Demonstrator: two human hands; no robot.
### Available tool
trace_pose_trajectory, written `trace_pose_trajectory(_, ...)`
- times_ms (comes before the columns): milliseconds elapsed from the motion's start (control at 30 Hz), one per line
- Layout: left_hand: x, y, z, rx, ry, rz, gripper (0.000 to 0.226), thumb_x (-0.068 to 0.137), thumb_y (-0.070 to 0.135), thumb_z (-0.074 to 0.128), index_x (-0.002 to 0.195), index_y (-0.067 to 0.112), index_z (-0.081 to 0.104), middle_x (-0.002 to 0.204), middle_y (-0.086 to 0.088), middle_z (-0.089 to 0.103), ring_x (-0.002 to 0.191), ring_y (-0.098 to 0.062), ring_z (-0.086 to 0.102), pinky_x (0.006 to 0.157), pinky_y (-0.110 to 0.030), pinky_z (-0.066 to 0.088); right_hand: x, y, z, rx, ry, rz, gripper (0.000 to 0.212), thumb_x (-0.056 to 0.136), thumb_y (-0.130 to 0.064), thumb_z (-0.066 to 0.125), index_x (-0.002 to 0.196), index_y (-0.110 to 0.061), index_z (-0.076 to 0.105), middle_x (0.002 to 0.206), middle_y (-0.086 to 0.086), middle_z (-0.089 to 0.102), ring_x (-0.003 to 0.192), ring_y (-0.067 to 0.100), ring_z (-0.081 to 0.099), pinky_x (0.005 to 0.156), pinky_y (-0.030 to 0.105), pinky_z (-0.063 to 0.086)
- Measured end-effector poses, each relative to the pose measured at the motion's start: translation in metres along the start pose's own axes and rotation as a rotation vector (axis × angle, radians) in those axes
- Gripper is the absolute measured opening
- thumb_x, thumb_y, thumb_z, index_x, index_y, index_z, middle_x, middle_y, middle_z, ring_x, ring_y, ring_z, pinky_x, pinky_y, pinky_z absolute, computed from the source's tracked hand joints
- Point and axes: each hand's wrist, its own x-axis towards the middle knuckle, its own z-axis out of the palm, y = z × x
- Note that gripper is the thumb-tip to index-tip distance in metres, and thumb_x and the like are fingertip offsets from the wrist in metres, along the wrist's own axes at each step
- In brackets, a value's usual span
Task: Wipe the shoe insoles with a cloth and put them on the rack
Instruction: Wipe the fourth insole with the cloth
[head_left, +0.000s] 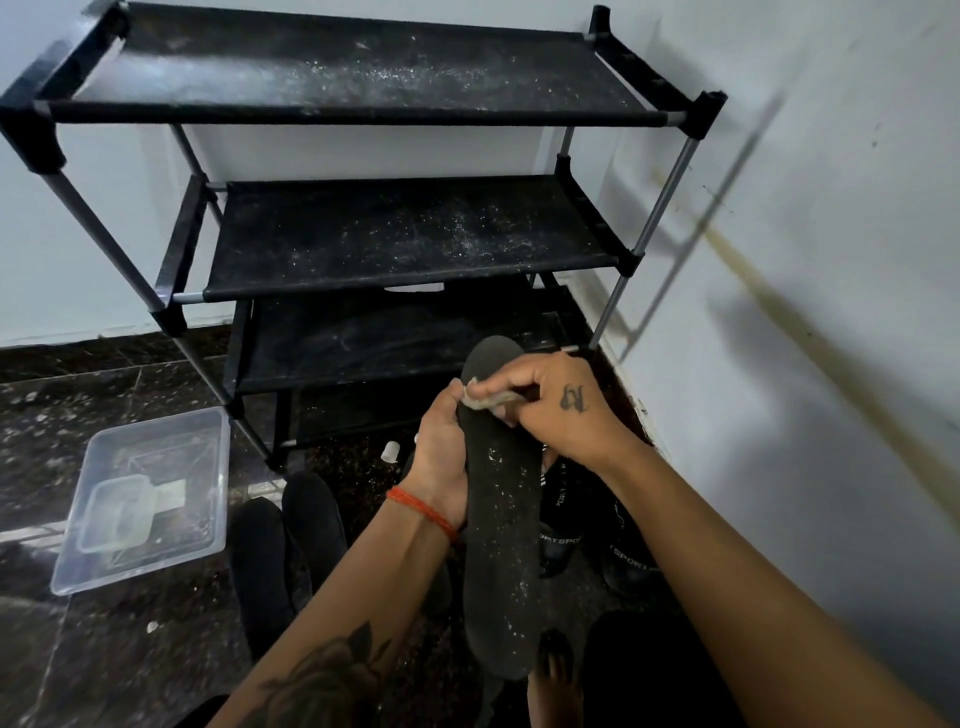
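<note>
Before the rack, low over the floor: wiping under way, none racked yet by appearance.
Left hand (441, 462): curled round the edge of the long dark grey foam insole (501, 519), propping it upright and tilted.
Right hand (550, 405): pinching a small crumpled pale cloth (485, 399), pressed to the insole's upper part.
Insole state: white specks over middle and lower face; likely unwiped there.
Step advice: draw cloth in long strokes toward the heel, brace from behind, refold cloth when soiled.
Black three-shelf fabric rack (363, 244): shelves dusty, no insoles seen on them.
Clear rectangular plastic tub (104, 561): on floor at left, holding a smaller clear plastic box (117, 514); other contents too faint to tell.
Further dark insoles (285, 535): lying on floor beside the tub.
</note>
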Motion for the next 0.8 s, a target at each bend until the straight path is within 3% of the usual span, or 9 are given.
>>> trace_pose_trajectory(67,0.002,0.002,-0.002,-0.028,0.001,-0.004,0.058,0.099,0.045,0.023,0.094,0.005,0.064,0.076,-0.015,0.071,0.062,-0.023,0.069,0.055,-0.029,0.058,-0.002,-0.004,-0.007,0.038,-0.148,0.007,0.025,0.079,0.004,0.065,0.09,-0.016,0.076,0.087,-0.007,0.068,0.07,0.002,0.064,0.045,0.005,0.044)
trace_pose_trajectory(167,0.002,0.002,-0.001,-0.006,0.007,-0.001,0.055,0.1,0.042,0.024,0.096,0.004,0.064,0.076,-0.014,0.072,0.06,-0.024,0.069,0.052,-0.033,0.058,-0.001,0.002,-0.02,-0.002,-0.234,0.063,0.036,0.073,0.015,0.06,0.077,-0.017,0.077,0.085,0.003,0.072,0.073,0.02,0.069,0.052,0.026,0.055)
trace_pose_trajectory(267,0.001,0.003,-0.002,-0.038,-0.006,0.015,0.054,0.099,0.042,0.027,0.097,0.004,0.064,0.079,-0.015,0.072,0.062,-0.027,0.07,0.054,-0.042,0.058,0.003,0.008,-0.021,-0.032,0.099,0.019,0.033,0.071,0.015,0.061,0.077,-0.014,0.077,0.081,0.002,0.071,0.07,0.014,0.067,0.062,0.029,0.058)
trace_pose_trajectory(367,-0.001,0.005,0.0,-0.042,-0.044,0.011,0.053,0.099,0.041,0.027,0.094,0.004,0.064,0.076,-0.014,0.072,0.061,-0.025,0.07,0.055,-0.042,0.058,0.007,0.008,-0.015,0.059,0.392,0.036,0.024,0.08,0.0,0.065,0.096,-0.016,0.074,0.093,-0.001,0.069,0.075,0.005,0.064,0.063,0.009,0.051)
trace_pose_trajectory(467,-0.002,0.0,0.003,0.014,-0.048,0.015,0.05,0.101,0.037,0.024,0.092,0.004,0.061,0.064,-0.012,0.07,0.051,-0.021,0.068,0.043,-0.03,0.055,0.009,0.01,-0.003,0.008,0.26,0.132,0.034,0.077,-0.004,0.07,0.109,-0.017,0.069,0.11,0.001,0.066,0.099,0.014,0.062,0.093,0.025,0.048)
trace_pose_trajectory(533,-0.002,-0.002,0.004,0.034,-0.037,0.025,0.049,0.101,0.036,0.023,0.093,0.006,0.061,0.061,-0.01,0.07,0.049,-0.019,0.067,0.042,-0.028,0.054,0.008,0.007,0.003,-0.011,0.219,0.124,0.037,0.074,-0.001,0.072,0.108,-0.017,0.069,0.111,0.001,0.064,0.103,0.015,0.06,0.098,0.028,0.046)
trace_pose_trajectory(667,0.001,0.003,-0.002,0.015,-0.06,0.028,0.051,0.1,0.04,0.024,0.099,0.006,0.061,0.07,-0.013,0.071,0.057,-0.022,0.069,0.049,-0.03,0.056,0.002,-0.003,0.0,0.109,0.013,0.067,0.037,0.075,0.006,0.066,0.098,-0.021,0.073,0.096,-0.012,0.063,0.09,0.008,0.061,0.071,0.012,0.052)
trace_pose_trajectory(733,0.004,0.005,-0.006,0.001,-0.039,0.034,0.052,0.1,0.041,0.024,0.099,0.005,0.062,0.074,-0.014,0.071,0.06,-0.023,0.069,0.053,-0.03,0.057,-0.002,-0.009,-0.006,0.114,-0.14,0.084,0.035,0.077,0.007,0.062,0.091,-0.021,0.075,0.088,-0.015,0.063,0.08,0.012,0.063,0.046,0.015,0.049)
trace_pose_trajectory(800,0.006,0.006,-0.009,0.014,-0.024,0.052,0.052,0.1,0.039,0.024,0.099,0.006,0.064,0.081,-0.013,0.071,0.066,-0.023,0.07,0.059,-0.03,0.058,-0.004,-0.011,-0.013,0.073,-0.251,0.098,0.037,0.075,0.013,0.058,0.085,-0.018,0.076,0.083,-0.01,0.065,0.076,0.017,0.065,0.042,0.018,0.048)
